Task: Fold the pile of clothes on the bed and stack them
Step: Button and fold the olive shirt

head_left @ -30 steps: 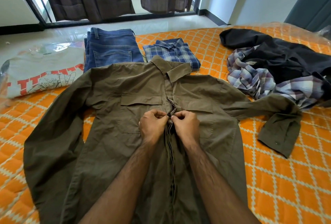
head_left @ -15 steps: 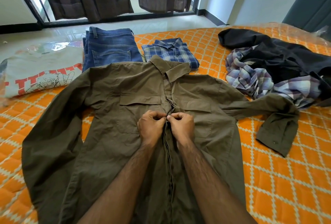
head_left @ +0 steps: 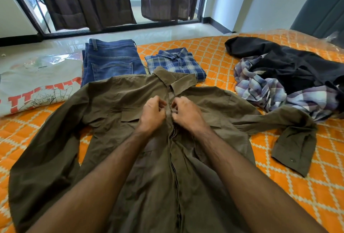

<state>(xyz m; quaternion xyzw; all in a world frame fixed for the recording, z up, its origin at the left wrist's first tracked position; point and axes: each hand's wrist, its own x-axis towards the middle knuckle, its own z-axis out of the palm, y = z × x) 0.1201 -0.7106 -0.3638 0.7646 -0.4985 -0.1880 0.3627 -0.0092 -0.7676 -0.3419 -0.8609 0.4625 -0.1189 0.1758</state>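
On the orange diamond-quilted bed cover (head_left: pixel 307 191), an olive-green long-sleeved cotton shirt (head_left: pixel 115 139) lies spread face up with its collar toward twelve o'clock and both sleeves stretched out to the sides. At the centre of the view, the left hand (head_left: pixel 153 113) and the right hand (head_left: pixel 185 112) meet just below the collar, one on each side of the button placket. Both have their fingers curled, and each pinches an edge of the shirt front where the two halves come together. At eleven o'clock from the hands, a folded pair of blue denim jeans (head_left: pixel 111 59) lies flat, and just beside it at twelve o'clock sits a folded blue plaid shirt (head_left: pixel 175 63), partly under the olive collar. At nine to ten o'clock a folded pale grey T-shirt with red lettering and a line drawing (head_left: pixel 37 87) lies near the left sleeve. At two o'clock, well apart from the folded pieces, a crumpled lilac-and-white checked shirt (head_left: pixel 275 91) touches a rumpled black garment (head_left: pixel 297 65).
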